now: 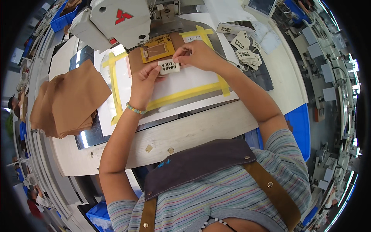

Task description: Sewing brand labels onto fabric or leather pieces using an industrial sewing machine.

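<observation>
A small cream fabric label (169,67) with dark lettering is stretched between my two hands, its lettering upside down to me. My left hand (143,83) pinches its left end between thumb and finger. At its upper right edge, my right hand (199,56) pinches with thumb and forefinger. Just beyond the label lies a yellow template (147,57) with a rectangular window, on top of a brown fabric piece (135,62). Both rest on a white sheet (170,88) edged with yellow tape. The white sewing machine head (116,21) stands over the template's far left.
Brown fabric pieces (71,100) are piled at the left of the table. Several more cream labels (247,54) lie in a heap at the right, near an open box (235,28). A blue bin (301,127) sits beyond the table's right edge, another blue bin (98,212) below left.
</observation>
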### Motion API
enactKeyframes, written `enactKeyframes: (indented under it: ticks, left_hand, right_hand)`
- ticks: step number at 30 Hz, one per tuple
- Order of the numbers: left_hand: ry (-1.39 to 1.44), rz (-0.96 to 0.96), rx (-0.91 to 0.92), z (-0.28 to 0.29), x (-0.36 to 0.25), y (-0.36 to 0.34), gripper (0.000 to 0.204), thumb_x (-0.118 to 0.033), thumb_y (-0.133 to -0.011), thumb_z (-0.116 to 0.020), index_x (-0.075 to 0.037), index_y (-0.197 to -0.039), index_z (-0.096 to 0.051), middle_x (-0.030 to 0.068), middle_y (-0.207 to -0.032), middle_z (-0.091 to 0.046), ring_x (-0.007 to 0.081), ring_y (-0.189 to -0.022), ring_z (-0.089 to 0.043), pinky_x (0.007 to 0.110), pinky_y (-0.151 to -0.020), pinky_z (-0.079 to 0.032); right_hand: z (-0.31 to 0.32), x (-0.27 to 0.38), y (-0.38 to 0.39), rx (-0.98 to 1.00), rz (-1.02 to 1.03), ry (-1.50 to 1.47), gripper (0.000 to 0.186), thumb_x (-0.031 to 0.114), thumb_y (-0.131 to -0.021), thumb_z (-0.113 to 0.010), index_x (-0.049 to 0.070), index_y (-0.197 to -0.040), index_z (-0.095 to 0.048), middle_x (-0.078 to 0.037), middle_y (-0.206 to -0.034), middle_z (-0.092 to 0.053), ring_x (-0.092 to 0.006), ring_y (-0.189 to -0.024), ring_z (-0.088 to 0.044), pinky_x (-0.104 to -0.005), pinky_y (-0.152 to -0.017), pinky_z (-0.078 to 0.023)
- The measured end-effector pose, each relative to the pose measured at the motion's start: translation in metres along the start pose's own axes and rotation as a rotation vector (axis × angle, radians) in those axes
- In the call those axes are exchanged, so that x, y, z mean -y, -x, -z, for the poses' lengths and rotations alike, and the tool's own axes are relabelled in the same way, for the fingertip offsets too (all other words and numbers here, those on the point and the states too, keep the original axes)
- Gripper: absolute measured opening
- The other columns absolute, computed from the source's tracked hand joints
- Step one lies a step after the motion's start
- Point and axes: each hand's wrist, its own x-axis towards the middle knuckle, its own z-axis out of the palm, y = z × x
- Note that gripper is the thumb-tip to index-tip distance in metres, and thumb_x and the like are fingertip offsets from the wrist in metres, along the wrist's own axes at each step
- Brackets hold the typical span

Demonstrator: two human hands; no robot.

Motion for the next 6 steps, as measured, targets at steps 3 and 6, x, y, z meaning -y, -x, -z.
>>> enactKeyframes:
  ticks: [3, 6]
  left_hand:
    - [-0.319, -0.243, -0.102, 0.020, -0.004, -0.004, 0.025, -0.013, -0.107, -0.061, 0.001, -0.124, -0.073, 0.0105, -0.112, -0.078, 0.0173, -0.093, -0.074, 0.030, -0.084, -0.062]
    - [-1.165, -0.567, -0.135, 0.036, -0.027, -0.004, 0.028, -0.010, -0.106, -0.060, -0.007, -0.132, -0.071, 0.0123, -0.125, -0.076, 0.0256, -0.114, -0.073, 0.038, -0.095, -0.059]
  right_hand:
    - [0.005, 0.000, -0.028, -0.027, -0.072, 0.015, 0.019, 0.022, -0.093, -0.075, 0.006, -0.103, -0.081, -0.005, -0.089, -0.078, -0.0116, -0.077, -0.071, -0.0306, -0.071, -0.054]
    - [0.012, -0.014, -0.063, -0.023, -0.053, 0.167, 0.024, 0.030, -0.089, -0.078, 0.011, -0.103, -0.083, -0.006, -0.090, -0.080, -0.0138, -0.081, -0.074, -0.0325, -0.075, -0.056]
